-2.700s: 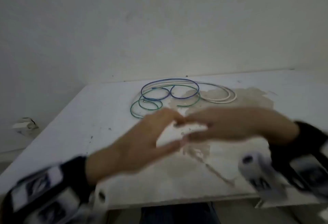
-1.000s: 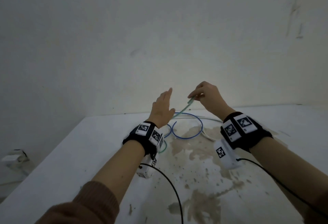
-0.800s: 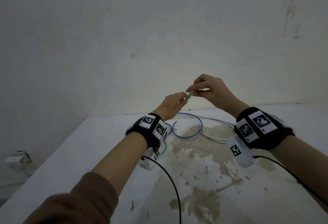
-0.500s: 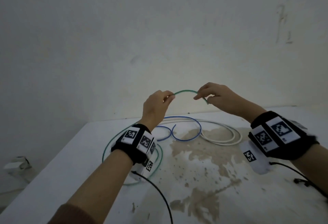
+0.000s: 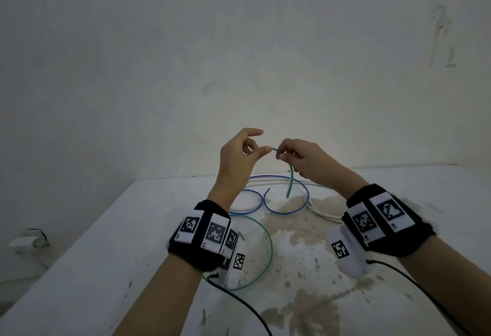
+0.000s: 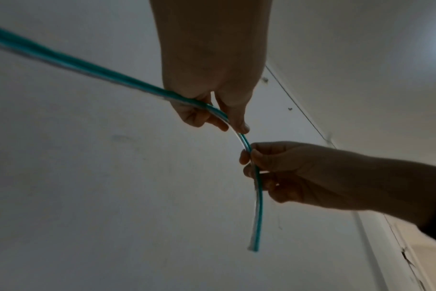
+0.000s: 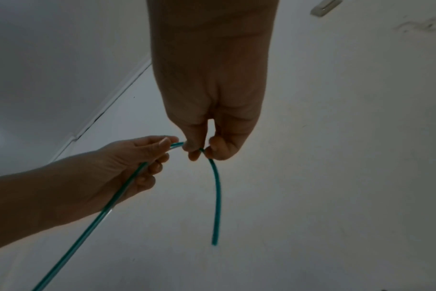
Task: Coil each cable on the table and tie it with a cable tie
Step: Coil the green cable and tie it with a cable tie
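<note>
Both hands are raised above the white table and pinch one green cable. My left hand holds it between thumb and fingers; the cable runs back past that wrist and loops down onto the table. My right hand pinches the same cable close by, and its short free end hangs down below the fingers. A blue cable and a white cable lie in loose loops on the table beyond my wrists.
The table top has a large brown stained patch in the middle. A plain wall rises right behind the table's far edge. Thin black wires trail from both wrist bands. A small white object sits low at left, off the table.
The hands have drawn closer together, so the cable span between them is much shorter. More free end now hangs below the right hand, and the green loop lies nearer my left wrist.
</note>
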